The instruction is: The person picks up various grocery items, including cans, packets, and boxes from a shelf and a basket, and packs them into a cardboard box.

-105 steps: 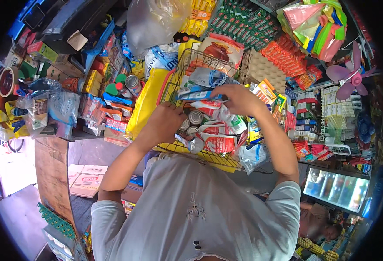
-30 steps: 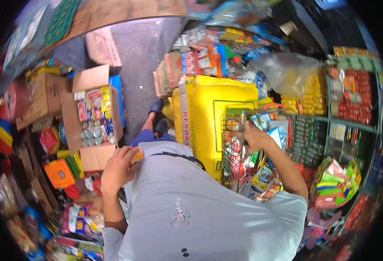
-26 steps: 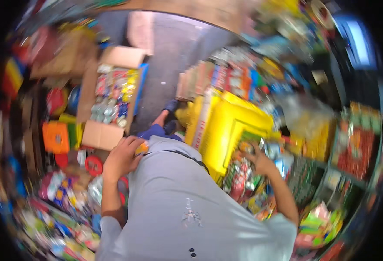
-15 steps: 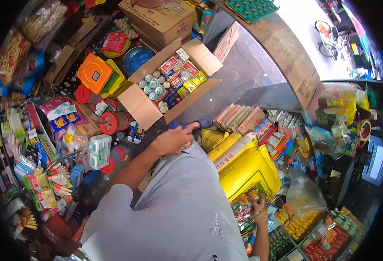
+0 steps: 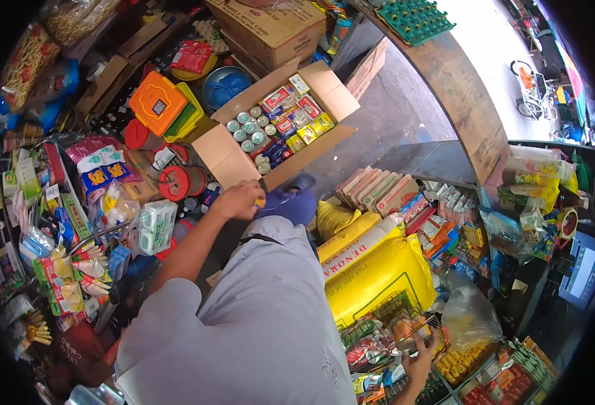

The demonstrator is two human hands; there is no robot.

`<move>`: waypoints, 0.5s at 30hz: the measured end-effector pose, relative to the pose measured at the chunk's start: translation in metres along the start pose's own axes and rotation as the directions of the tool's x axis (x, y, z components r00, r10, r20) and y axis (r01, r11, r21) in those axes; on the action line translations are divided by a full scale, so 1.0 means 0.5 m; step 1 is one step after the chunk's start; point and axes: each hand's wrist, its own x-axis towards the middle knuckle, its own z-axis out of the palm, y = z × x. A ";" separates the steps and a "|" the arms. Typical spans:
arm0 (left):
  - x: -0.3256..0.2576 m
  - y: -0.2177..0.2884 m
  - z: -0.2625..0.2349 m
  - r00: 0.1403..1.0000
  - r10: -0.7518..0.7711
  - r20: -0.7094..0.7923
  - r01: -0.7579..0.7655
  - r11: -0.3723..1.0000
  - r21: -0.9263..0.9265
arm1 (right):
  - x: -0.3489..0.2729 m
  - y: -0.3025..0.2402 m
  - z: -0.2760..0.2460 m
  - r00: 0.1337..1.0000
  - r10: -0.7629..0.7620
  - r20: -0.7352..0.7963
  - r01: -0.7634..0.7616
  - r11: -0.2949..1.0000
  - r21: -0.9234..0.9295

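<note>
My left hand (image 5: 238, 200) is stretched forward with its fingers closed on a small yellow item (image 5: 261, 202). It hovers just before the open cardboard box (image 5: 226, 158), which holds several small tins (image 5: 247, 128) and coloured packets (image 5: 291, 121). My right hand (image 5: 419, 356) reaches back and low into a wire basket (image 5: 395, 312) of packets and tins at the lower right. Its fingers touch a round tin (image 5: 405, 336), and the grip is not clear. My grey shirt hides the space between my arms.
Yellow sacks (image 5: 378, 270) lie beside the basket. An orange and green plastic crate (image 5: 166, 108) and tape rolls (image 5: 176, 182) sit left of the box. Hanging snack packets (image 5: 74, 263) crowd the left. A curved wooden counter (image 5: 459, 101) runs at the right, with another cardboard box (image 5: 270, 27) behind.
My view has swung from the wire basket round to the open box on the floor. My left hand has moved from my side out toward the box; my right hand stays at the basket.
</note>
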 end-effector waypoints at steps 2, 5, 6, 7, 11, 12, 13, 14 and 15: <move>0.024 -0.069 0.023 0.999 -0.039 0.013 0.038 0.999 0.028 | -0.015 -0.031 -0.029 0.989 -0.053 -0.136 0.041 0.995 -0.088; 0.047 -0.126 0.036 0.991 -0.133 -0.015 0.133 0.991 -0.016 | -0.060 -0.088 -0.084 0.974 0.055 -0.221 -0.063 0.998 -0.029; 0.063 -0.150 0.048 0.987 -0.158 -0.031 0.158 0.987 -0.029 | -0.068 -0.138 -0.110 0.963 0.120 -0.240 -0.125 0.992 -0.005; 0.073 -0.175 0.059 0.980 -0.193 -0.050 0.190 0.980 -0.050 | -0.089 -0.143 -0.137 0.793 0.595 -0.133 -0.472 0.737 0.484; 0.110 -0.224 0.068 0.962 -0.272 -0.015 0.270 0.958 -0.098 | -0.073 -0.285 -0.227 0.941 0.003 -0.340 -0.121 0.937 -0.327; 0.114 -0.227 0.060 0.956 -0.291 -0.031 0.285 0.950 -0.125 | -0.030 -0.346 -0.227 0.927 -0.118 -0.356 -0.029 0.924 -0.382; 0.104 -0.230 0.057 0.943 -0.330 -0.048 0.320 0.936 -0.150 | 0.028 -0.398 -0.220 0.902 -0.247 -0.353 0.078 0.900 -0.429; 0.096 -0.235 0.051 0.926 -0.373 -0.065 0.357 0.918 -0.175 | 0.089 -0.443 -0.213 0.861 -0.375 -0.344 0.187 0.862 -0.472; 0.075 -0.254 0.049 0.912 -0.398 -0.095 0.372 0.904 -0.210 | 0.148 -0.493 -0.214 0.802 -0.509 -0.313 0.303 0.798 -0.520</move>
